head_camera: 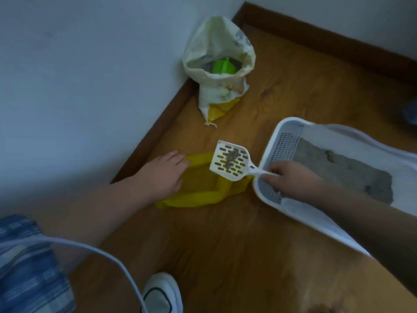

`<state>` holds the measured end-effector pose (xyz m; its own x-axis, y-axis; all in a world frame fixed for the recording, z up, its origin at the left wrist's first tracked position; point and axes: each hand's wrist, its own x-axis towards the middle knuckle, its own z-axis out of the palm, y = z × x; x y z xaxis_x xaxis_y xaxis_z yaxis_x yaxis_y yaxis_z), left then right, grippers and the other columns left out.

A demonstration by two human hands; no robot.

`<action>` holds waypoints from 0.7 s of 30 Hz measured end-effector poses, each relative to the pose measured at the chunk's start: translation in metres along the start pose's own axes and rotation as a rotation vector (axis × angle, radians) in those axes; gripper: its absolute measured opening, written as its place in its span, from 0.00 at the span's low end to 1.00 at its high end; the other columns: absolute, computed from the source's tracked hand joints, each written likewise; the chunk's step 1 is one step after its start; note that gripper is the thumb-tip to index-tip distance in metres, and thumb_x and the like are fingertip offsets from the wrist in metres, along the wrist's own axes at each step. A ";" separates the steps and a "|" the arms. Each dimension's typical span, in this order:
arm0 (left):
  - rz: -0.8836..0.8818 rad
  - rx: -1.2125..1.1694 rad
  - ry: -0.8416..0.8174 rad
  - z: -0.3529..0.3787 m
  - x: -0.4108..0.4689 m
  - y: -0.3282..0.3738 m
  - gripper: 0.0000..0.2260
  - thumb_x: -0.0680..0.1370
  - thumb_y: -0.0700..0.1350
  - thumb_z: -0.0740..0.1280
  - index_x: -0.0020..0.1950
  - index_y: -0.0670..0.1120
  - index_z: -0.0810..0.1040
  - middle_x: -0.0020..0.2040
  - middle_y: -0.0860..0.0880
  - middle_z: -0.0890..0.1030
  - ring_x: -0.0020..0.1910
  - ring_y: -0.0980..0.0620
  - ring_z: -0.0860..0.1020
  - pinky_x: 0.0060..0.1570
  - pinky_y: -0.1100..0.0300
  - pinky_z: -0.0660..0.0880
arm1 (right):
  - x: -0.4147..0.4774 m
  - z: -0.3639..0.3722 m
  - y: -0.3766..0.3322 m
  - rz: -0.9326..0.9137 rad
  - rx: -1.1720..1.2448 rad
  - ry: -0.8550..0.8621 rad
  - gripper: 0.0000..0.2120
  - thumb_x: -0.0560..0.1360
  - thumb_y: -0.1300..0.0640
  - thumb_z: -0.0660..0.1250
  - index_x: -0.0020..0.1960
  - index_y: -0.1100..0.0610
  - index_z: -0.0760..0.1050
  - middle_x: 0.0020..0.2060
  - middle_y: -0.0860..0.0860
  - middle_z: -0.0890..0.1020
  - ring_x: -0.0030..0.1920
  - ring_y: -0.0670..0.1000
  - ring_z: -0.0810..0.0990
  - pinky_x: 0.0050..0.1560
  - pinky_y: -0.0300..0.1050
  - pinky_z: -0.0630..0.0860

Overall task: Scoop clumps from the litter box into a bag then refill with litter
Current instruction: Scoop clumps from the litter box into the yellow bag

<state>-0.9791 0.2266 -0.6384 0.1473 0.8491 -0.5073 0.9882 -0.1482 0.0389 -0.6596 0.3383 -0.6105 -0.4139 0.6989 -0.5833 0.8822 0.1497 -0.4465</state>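
Several grey clumps sit on the white slotted plastic scoop, its handle gripped by the right hand, over the yellow plastic bag. The left hand, fingers seemingly flat, pins the rim; if it slips, clumps could miss onto the wooden floor.

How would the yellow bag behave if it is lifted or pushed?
Probably floppy: the yellow bag lies crumpled on the floor, with the left hand resting on its rim. Likely light, so a push may slide it over the smooth wood.
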 end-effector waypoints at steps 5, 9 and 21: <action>-0.079 -0.027 -0.015 0.017 -0.026 -0.018 0.28 0.81 0.51 0.59 0.80 0.46 0.56 0.79 0.43 0.60 0.79 0.43 0.57 0.75 0.47 0.60 | 0.018 0.043 -0.043 -0.227 -0.340 0.083 0.09 0.80 0.47 0.58 0.56 0.48 0.74 0.44 0.49 0.80 0.44 0.53 0.80 0.40 0.48 0.75; -0.082 -0.052 -0.041 0.028 -0.043 -0.020 0.28 0.82 0.51 0.58 0.80 0.47 0.56 0.79 0.44 0.60 0.79 0.43 0.56 0.75 0.47 0.59 | 0.027 0.061 -0.059 -0.375 -0.606 0.140 0.05 0.81 0.52 0.58 0.55 0.46 0.70 0.45 0.47 0.75 0.45 0.53 0.80 0.37 0.47 0.73; -0.035 -0.059 -0.012 0.014 -0.024 -0.005 0.28 0.82 0.51 0.59 0.80 0.46 0.56 0.79 0.44 0.59 0.79 0.43 0.56 0.75 0.46 0.59 | 0.023 0.041 -0.040 -0.117 -0.110 0.063 0.10 0.80 0.48 0.62 0.58 0.49 0.77 0.40 0.47 0.79 0.38 0.48 0.78 0.34 0.43 0.71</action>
<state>-0.9882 0.1994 -0.6387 0.1125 0.8470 -0.5195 0.9935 -0.0878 0.0719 -0.7134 0.3193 -0.6341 -0.5033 0.7141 -0.4866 0.8495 0.3057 -0.4300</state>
